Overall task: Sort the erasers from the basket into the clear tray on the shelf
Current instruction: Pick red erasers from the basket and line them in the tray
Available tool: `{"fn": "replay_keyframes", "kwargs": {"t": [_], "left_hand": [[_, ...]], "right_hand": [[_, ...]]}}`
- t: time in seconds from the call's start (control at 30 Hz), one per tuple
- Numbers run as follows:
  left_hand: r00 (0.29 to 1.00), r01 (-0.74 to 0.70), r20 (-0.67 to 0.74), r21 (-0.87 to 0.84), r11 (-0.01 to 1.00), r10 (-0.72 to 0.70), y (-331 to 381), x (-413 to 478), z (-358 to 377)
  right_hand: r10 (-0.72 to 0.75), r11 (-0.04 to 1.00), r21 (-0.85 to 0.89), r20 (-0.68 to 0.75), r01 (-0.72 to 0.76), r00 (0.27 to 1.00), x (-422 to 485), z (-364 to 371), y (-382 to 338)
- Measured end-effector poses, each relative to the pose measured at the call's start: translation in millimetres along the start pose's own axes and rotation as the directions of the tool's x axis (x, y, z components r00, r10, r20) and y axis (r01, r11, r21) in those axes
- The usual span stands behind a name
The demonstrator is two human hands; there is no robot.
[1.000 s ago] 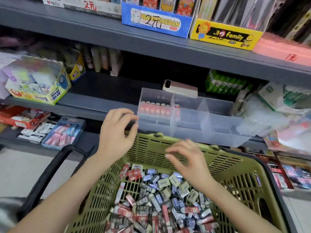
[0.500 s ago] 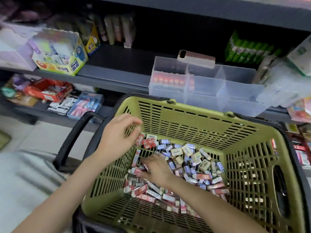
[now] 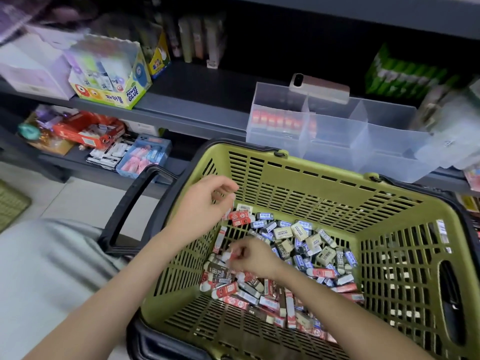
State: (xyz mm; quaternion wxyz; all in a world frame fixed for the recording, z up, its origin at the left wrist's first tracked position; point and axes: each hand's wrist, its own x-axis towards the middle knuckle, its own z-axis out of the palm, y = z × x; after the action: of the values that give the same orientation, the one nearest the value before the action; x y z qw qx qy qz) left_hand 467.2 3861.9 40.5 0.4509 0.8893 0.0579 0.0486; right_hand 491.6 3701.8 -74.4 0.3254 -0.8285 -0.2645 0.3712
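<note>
An olive-green basket (image 3: 298, 178) holds a heap of several wrapped erasers (image 3: 306, 242) in red, blue, brown and cream sleeves. My right hand (image 3: 255, 257) is down in the heap and pinches a red-and-white eraser (image 3: 231, 255) at its fingertips. My left hand (image 3: 207, 201) hovers inside the basket's left side, fingers loosely curled, holding nothing, just above a red eraser (image 3: 240, 216). The clear tray (image 3: 335, 144) with dividers stands on the shelf behind the basket; a row of red erasers (image 3: 278, 120) fills its left compartment.
A phone (image 3: 319, 88) lies on the tray's back rim. The basket's black handle (image 3: 130, 203) hangs to the left. A Power Glue box (image 3: 111, 81) stands on the shelf at left. Crinkled clear packets (image 3: 446, 131) crowd the tray's right end.
Both hands have come down from the basket's rim into the basket. My right hand reached into the heap and now pinches a red-and-white eraser. The view has tilted down.
</note>
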Motion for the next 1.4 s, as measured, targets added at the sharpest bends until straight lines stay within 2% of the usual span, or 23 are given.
{"fn": "replay_keyframes", "kwargs": {"t": [0.03,0.1,0.17,0.23,0.3,0.33,0.4,0.47,0.5,0.53,0.57,0.6,0.63,0.7,0.77,0.87,0.97,1.03,1.13,1.2,1.3,1.37,1.4], "left_hand": [[0.995,0.083,0.063,-0.047,0.995,-0.080,0.4,1.0,1.9],[0.951,0.265,0.206,-0.150,0.952,-0.232,1.5,2.7,6.1],[0.875,0.431,0.355,-0.267,0.862,-0.328,5.3,3.0,9.6],[0.820,0.512,0.472,-0.355,0.782,-0.323,8.9,3.3,13.2],[0.810,0.526,0.509,-0.413,0.743,-0.291,10.8,4.0,14.3],[0.819,0.522,0.494,-0.432,0.735,-0.291,10.7,4.7,13.6],[0.837,0.530,0.437,-0.498,0.686,-0.330,9.1,6.5,10.9],[0.838,0.544,0.349,-0.587,0.599,-0.419,6.9,7.9,7.8],[0.834,0.537,0.302,-0.635,0.556,-0.461,5.8,8.1,5.8],[0.830,0.524,0.271,-0.679,0.515,-0.488,4.5,8.3,3.3],[0.828,0.511,0.262,-0.718,0.473,-0.496,3.8,8.3,0.2],[0.830,0.499,0.271,-0.751,0.432,-0.488,3.6,8.6,-3.5],[0.833,0.492,0.290,-0.778,0.390,-0.471,3.7,9.0,-7.1],[0.839,0.477,0.331,-0.829,0.292,-0.432,5.0,10.0,-12.9],[0.838,0.468,0.371,-0.866,0.176,-0.399,5.9,11.3,-15.5],[0.825,0.475,0.416,-0.877,0.070,-0.383,7.3,12.1,-16.3],[0.814,0.495,0.422,-0.864,0.096,-0.400,7.7,12.9,-15.3],[0.812,0.511,0.413,-0.845,0.160,-0.413,6.7,12.9,-13.2],[0.812,0.527,0.376,-0.800,0.287,-0.446,3.1,11.4,-8.4],[0.816,0.524,0.320,-0.761,0.382,-0.480,1.2,9.7,-4.0],[0.817,0.520,0.242,-0.702,0.488,-0.523,2.5,6.8,3.7],[0.818,0.532,0.253,-0.675,0.511,-0.517,5.1,5.0,8.6],[0.817,0.545,0.279,-0.662,0.515,-0.505,7.7,4.1,10.3]], "right_hand": [[0.035,0.982,0.188,-0.050,-0.025,0.998,-7.1,-6.9,-3.0],[0.082,0.847,0.531,-0.151,0.011,0.985,-19.1,-24.5,-12.2],[0.090,0.684,0.720,-0.244,0.118,0.965,-27.5,-40.6,-24.9],[0.046,0.612,0.760,-0.309,0.218,0.950,-31.1,-49.4,-40.1],[-0.017,0.619,0.737,-0.332,0.271,0.943,-31.7,-51.9,-52.8],[-0.069,0.609,0.738,-0.316,0.291,0.946,-31.6,-52.4,-56.7],[-0.163,0.526,0.792,-0.265,0.311,0.950,-30.9,-55.8,-59.2],[-0.107,0.470,0.823,-0.306,0.319,0.946,-24.3,-58.5,-52.4],[-0.027,0.539,0.780,-0.362,0.318,0.932,-17.6,-58.7,-45.5],[0.054,0.686,0.674,-0.423,0.275,0.905,-8.4,-57.4,-36.3],[0.095,0.846,0.503,-0.469,0.177,0.878,1.4,-54.6,-26.2],[0.085,0.950,0.305,-0.476,0.074,0.875,11.8,-50.3,-16.5],[0.051,0.992,0.124,-0.448,0.005,0.893,22.0,-44.9,-6.9],[-0.031,0.991,-0.131,-0.378,-0.021,0.925,41.0,-33.8,8.3],[-0.089,0.950,-0.312,-0.349,-0.027,0.933,56.5,-23.6,19.4],[-0.125,0.873,-0.484,-0.346,-0.063,0.930,70.7,-13.5,27.7],[-0.113,0.816,-0.574,-0.277,-0.070,0.954,71.7,-10.3,31.8],[-0.085,0.862,-0.502,-0.279,-0.069,0.957,64.0,-12.3,32.4],[0.042,0.990,-0.104,-0.398,-0.090,0.916,38.8,-24.5,19.3],[0.113,0.981,0.190,-0.459,-0.026,0.882,17.9,-35.2,3.3],[0.135,0.813,0.554,-0.481,0.181,0.866,-12.9,-47.5,-30.5],[0.086,0.647,0.696,-0.473,0.312,0.877,-27.5,-49.9,-54.3],[0.052,0.608,0.715,-0.470,0.345,0.881,-32.3,-49.7,-65.2]]}}
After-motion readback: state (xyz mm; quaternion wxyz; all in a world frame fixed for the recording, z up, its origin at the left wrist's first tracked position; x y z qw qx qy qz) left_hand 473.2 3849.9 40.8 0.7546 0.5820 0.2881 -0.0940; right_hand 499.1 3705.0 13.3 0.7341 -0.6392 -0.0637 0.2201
